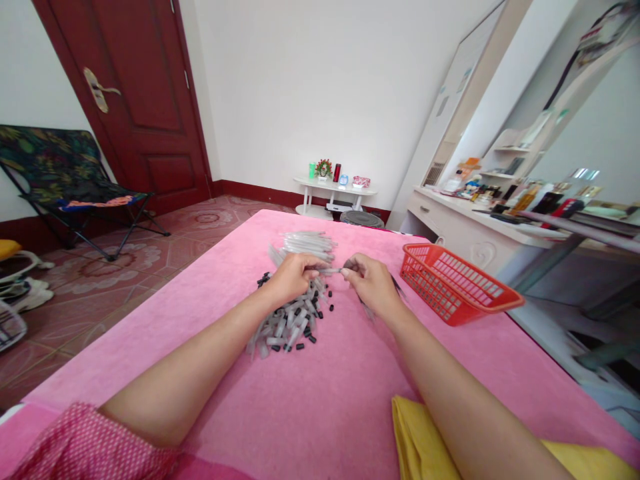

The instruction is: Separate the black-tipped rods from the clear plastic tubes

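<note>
Between my two hands a thin, translucent plastic tube point(330, 271) is held level above the pink cloth. My left hand point(296, 275) pinches its left end, and my right hand point(369, 280) pinches the right end, where the fingertips cover any detail. Below my left hand lies a heap of short clear plastic pieces point(287, 327) mixed with small black caps point(300, 346). Just beyond it is a bundle of long clear tubes point(307, 243). Some thin dark and clear pieces point(367, 311) lie partly hidden under my right hand.
A red plastic basket point(453, 283) stands on the pink cloth point(295, 407) to the right. Folded yellow cloth point(417, 437) lies under my right forearm. A dressing table point(450, 210) with bottles is beyond the right edge; a folding chair point(65, 173) stands at left.
</note>
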A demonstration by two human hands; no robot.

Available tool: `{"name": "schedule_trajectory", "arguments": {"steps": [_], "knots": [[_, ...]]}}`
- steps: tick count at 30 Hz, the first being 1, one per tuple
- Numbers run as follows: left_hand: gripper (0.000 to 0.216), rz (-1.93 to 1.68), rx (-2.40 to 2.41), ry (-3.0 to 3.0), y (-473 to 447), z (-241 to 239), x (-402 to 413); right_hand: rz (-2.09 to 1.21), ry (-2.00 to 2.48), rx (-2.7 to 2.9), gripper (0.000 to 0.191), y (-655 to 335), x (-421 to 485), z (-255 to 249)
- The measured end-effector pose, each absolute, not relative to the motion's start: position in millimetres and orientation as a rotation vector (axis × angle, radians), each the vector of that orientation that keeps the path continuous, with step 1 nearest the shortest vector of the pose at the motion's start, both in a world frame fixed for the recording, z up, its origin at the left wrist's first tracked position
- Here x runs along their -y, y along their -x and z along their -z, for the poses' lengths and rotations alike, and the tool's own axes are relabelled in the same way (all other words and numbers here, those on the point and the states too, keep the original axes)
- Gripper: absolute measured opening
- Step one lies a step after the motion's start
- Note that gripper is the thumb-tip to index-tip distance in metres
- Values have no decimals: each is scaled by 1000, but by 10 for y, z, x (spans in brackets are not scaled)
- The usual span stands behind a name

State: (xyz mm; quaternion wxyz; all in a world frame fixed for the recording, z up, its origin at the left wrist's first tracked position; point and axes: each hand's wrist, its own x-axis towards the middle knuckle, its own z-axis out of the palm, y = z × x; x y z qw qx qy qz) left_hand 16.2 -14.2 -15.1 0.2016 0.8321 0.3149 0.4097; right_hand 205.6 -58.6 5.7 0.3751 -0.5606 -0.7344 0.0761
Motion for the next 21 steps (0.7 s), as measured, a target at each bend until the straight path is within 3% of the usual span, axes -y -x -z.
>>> {"name": "schedule_trajectory", "arguments": {"steps": [3,8,12,17,21], "knots": [[32,-1153,-880,-2330,-161,148,141,-227,1486,1912,36,-2059,604,-77],[31,-1150,-891,-2327,-159,132,147,-233,1439,1925,19,-2060,617,-97],[30,-1141,-878,-2355,-159,124,158,-279,1507,1942,40,-2060,620,-105],[32,-1141,-879,-2344,-155,124,157,-306,1452,1916,21,-2061,611,-115],[33,-1135,-858,-2338,-159,136,143,-403,1487,1931,41,-2064,599,-97]]}}
